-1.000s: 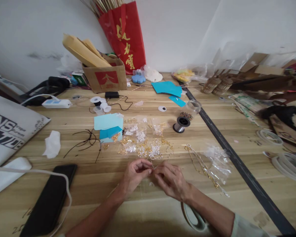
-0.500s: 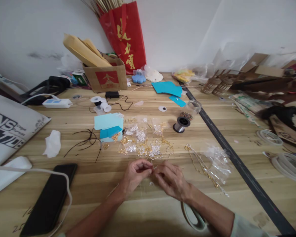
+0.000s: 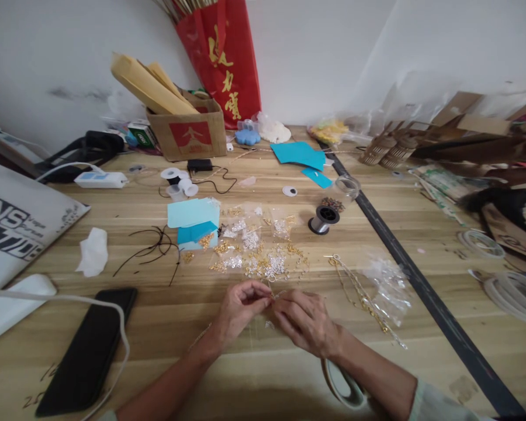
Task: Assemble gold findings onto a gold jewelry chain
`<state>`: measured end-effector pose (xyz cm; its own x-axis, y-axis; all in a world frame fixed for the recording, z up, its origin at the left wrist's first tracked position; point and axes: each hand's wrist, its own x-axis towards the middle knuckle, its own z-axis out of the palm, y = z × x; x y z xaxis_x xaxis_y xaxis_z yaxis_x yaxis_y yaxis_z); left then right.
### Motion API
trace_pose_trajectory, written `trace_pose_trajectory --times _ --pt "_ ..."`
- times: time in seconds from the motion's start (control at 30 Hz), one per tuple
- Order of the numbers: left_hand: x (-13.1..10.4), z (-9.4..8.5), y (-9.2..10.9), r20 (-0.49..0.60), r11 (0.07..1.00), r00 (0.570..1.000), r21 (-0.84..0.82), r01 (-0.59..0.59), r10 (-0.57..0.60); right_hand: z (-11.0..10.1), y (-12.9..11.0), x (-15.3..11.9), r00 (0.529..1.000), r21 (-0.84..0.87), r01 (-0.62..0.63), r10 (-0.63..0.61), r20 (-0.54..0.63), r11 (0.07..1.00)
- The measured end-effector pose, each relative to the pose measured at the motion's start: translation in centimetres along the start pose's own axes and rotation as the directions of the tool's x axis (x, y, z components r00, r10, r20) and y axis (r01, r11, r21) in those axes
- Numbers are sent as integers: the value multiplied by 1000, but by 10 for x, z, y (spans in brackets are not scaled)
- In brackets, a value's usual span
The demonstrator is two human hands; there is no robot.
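Observation:
My left hand (image 3: 241,310) is closed in a pinch, thumb against forefinger, close to the table's front. My right hand (image 3: 304,318) meets it fingertip to fingertip, its fingers curled. Between them a thin chain (image 3: 277,294) shows, gripped at the fingertips; its finer parts are too small to make out. A length of gold chain (image 3: 200,335) lies beside my left wrist. Just beyond the fingers spreads a pile of small silver and gold jewelry findings (image 3: 269,266), some in little clear bags. More chains (image 3: 363,301) lie to the right of my right hand.
A wire spool (image 3: 323,220) and a glass jar (image 3: 344,193) stand beyond the hands. Blue cards (image 3: 193,213) and black cords (image 3: 155,251) lie left, near a phone (image 3: 87,351). Under my right forearm is a round roll (image 3: 342,386). Clear plastic bags (image 3: 388,286) lie right.
The hands keep nearly the same pose, fingertips together. A little more of the thin chain shows above my right fingers. The view has shifted slightly.

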<state>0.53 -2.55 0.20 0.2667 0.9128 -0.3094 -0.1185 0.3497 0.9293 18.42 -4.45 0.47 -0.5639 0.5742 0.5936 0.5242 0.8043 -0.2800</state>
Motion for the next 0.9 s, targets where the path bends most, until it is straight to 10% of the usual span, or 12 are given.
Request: trace_pose_trajectory --times 0.9 --pt "1 -1 -1 16 999 1000 32 -15 15 -1 0 4 1000 5 -17 18 -19 1000"
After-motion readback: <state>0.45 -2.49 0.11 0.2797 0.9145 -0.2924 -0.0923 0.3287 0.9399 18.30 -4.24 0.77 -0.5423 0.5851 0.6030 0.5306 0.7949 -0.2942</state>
